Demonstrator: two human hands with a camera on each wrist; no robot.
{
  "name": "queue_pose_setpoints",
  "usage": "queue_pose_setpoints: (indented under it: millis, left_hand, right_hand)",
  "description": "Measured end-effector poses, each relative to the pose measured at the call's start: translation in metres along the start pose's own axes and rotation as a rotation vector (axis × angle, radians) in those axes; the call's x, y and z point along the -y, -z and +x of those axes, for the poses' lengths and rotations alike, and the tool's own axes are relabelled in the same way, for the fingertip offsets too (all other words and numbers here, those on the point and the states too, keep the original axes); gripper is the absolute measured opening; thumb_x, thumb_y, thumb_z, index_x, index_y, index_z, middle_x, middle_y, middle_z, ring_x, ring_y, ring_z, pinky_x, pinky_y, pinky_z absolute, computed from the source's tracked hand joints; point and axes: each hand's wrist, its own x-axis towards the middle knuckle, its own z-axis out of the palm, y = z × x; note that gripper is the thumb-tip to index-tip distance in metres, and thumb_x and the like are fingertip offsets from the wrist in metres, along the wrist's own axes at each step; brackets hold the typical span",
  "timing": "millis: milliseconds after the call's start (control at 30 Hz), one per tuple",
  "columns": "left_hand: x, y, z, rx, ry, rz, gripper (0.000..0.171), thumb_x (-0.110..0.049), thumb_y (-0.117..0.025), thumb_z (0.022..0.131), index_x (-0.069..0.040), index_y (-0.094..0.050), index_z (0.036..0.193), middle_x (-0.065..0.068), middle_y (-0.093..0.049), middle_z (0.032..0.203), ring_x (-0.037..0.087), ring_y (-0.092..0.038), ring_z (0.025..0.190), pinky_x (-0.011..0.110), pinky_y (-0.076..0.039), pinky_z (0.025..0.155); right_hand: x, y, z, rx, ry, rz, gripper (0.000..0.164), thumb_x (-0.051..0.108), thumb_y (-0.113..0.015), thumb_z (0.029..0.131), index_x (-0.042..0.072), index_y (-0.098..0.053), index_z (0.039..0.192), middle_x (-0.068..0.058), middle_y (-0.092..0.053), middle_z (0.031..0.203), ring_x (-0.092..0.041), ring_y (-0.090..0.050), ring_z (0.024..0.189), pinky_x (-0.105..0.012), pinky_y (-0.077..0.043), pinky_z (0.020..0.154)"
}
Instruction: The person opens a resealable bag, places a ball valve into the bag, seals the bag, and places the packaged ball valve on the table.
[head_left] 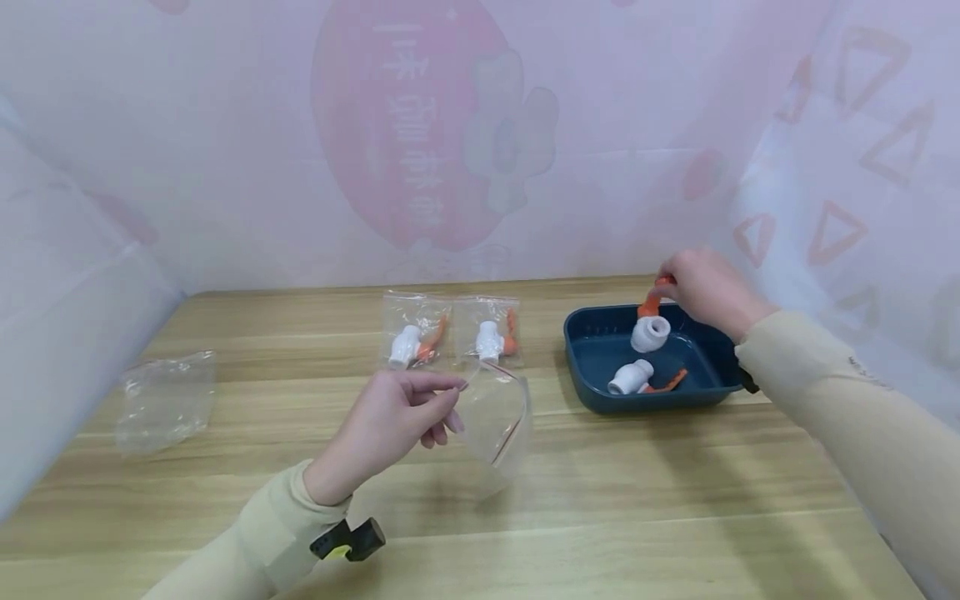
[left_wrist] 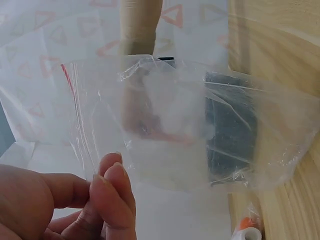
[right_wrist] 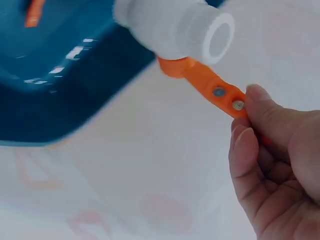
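Observation:
My left hand pinches the top edge of a clear zip bag between thumb and fingers; the bag hangs with its red-lined mouth parted. In the left wrist view the bag spreads out beyond the fingertips. Over the blue tray, my right hand holds a white ball valve by its orange handle. The right wrist view shows that handle pinched at its end, the white body hanging from it. A second valve lies in the tray.
Two zip bags, each with a white and orange valve inside, lie side by side at the back of the wooden table. Another clear bag lies flat at the left. Printed cloth stands behind and at both sides.

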Motion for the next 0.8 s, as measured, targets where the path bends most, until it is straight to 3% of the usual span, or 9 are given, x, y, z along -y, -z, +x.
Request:
queue_pose_setpoints:
  millis: [200,433,600,800]
  left_hand:
    - [0.001,-0.002,-0.001,-0.007,0.02,-0.008,0.022,-0.009,-0.064,0.096,0.002,-0.071,0.114,0.006,-0.071,0.07,0.02,-0.063,0.057,0.029,-0.055,0.053]
    - [0.002,0.0,0.001,-0.017,0.046,0.012,0.022,-0.007,-0.066,0.094,0.002,-0.072,0.112,0.006,-0.07,0.067,0.02,-0.063,0.056,0.03,-0.055,0.052]
    - [0.001,-0.001,0.006,-0.025,0.046,0.034,0.02,-0.006,-0.066,0.093,-0.001,-0.073,0.11,0.004,-0.069,0.065,0.022,-0.064,0.055,0.033,-0.056,0.052]
    - [-0.003,-0.003,0.008,-0.016,0.016,0.02,0.021,-0.007,-0.067,0.093,0.001,-0.073,0.111,0.005,-0.069,0.065,0.021,-0.064,0.054,0.032,-0.056,0.052]
  right_hand:
    - [0.036,0.035,-0.006,-0.097,0.055,0.019,0.015,0.012,-0.075,0.09,-0.002,-0.075,0.093,-0.013,-0.069,0.081,-0.025,-0.055,0.067,-0.036,-0.048,0.06]
    - [0.082,0.074,-0.029,-0.284,0.184,0.027,0.011,0.017,-0.08,0.085,0.006,-0.078,0.089,-0.005,-0.071,0.077,-0.016,-0.06,0.065,-0.026,-0.045,0.057]
    - [0.116,0.085,-0.045,-0.387,0.307,0.083,0.006,0.015,-0.082,0.083,0.01,-0.079,0.085,0.001,-0.071,0.075,-0.009,-0.061,0.064,-0.014,-0.044,0.058]
    - [0.147,0.085,-0.054,-0.433,0.468,0.092,0.006,0.017,-0.082,0.084,0.013,-0.078,0.082,0.007,-0.069,0.072,-0.003,-0.058,0.061,-0.015,-0.044,0.057]
